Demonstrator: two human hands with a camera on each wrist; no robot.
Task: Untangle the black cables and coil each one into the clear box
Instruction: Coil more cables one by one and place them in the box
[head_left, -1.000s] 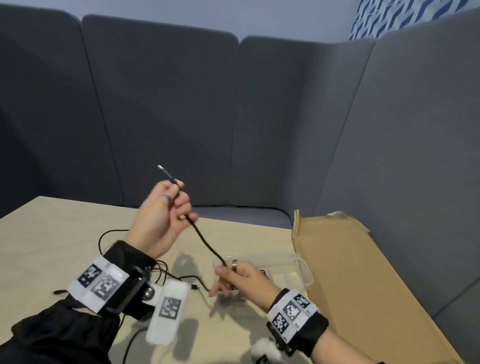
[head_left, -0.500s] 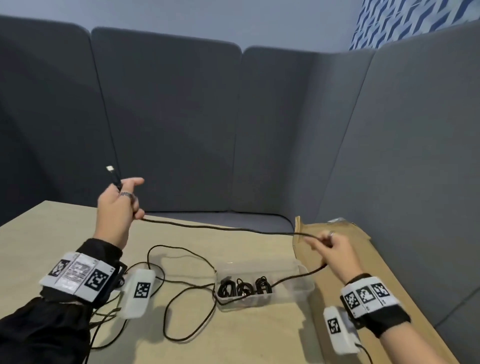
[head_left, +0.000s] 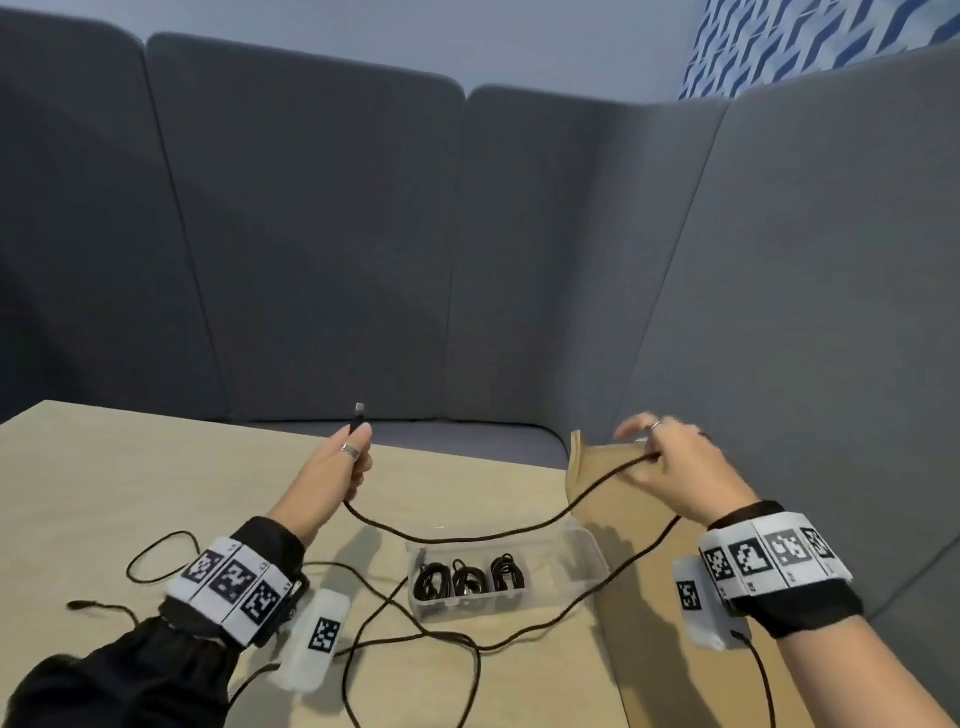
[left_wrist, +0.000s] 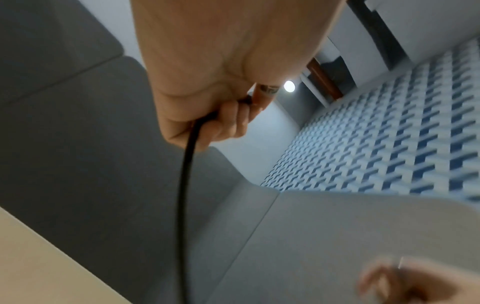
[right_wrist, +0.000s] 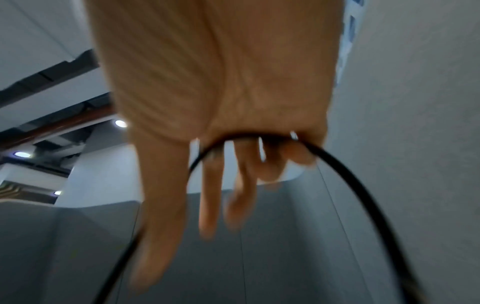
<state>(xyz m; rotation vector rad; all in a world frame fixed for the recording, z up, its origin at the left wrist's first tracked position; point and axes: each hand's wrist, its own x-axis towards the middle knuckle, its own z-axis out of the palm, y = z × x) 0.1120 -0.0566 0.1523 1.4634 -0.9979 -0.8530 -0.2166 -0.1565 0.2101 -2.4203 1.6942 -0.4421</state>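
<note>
While the left hand (head_left: 332, 478) at the frame's centre curls its fingers (left_wrist: 231, 121) round one end of a black cable (head_left: 467, 538), the plug (head_left: 358, 415) sticks up above the thumb. From there the cable sags across the clear box (head_left: 582, 558) to the right hand (head_left: 675, 467) at centre right, where it runs under loosely bent fingers (right_wrist: 210, 185) — a firm grip cannot be told through the blur. It then drops to the table (head_left: 104, 467) and joins loose cable (head_left: 395, 623) at lower centre. Three coiled cables (head_left: 467, 577) lie inside the box. Both wrists carry bands (head_left: 228, 582) with black-and-white square codes — no readable words. Brown cardboard (head_left: 649, 597) lies at lower right.
</note>
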